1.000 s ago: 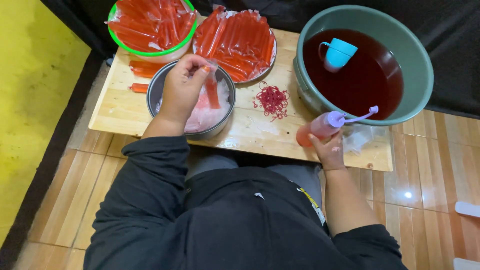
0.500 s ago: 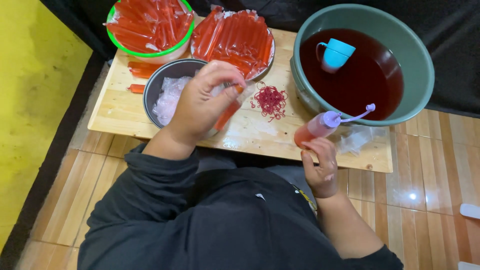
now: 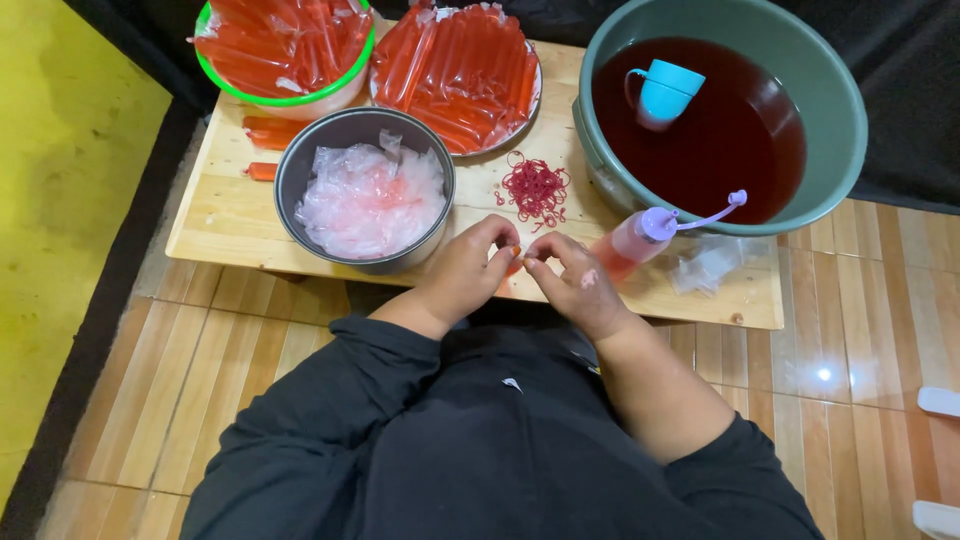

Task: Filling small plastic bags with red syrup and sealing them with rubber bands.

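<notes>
Fingertips of left hand and right hand meet at the near edge of the wooden table, both pinched shut on a small red tube, mostly hidden between them. Squeeze bottle lies just beside the right hand, red rubber bands just beyond the fingers, metal bowl of clear plastic sleeves by the left hand. Green basin of red liquid with a blue cup sits far right; filled red tubes are piled at the back.

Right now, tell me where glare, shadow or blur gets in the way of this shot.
Head view: sharp and evenly lit overall; a small bright glare spot sits on the glossy floor tiles; the red liquid in the green basin looks dark and hides its depth; what the left hand and right hand pinch is too small to tell; frame edges bend slightly.
</notes>
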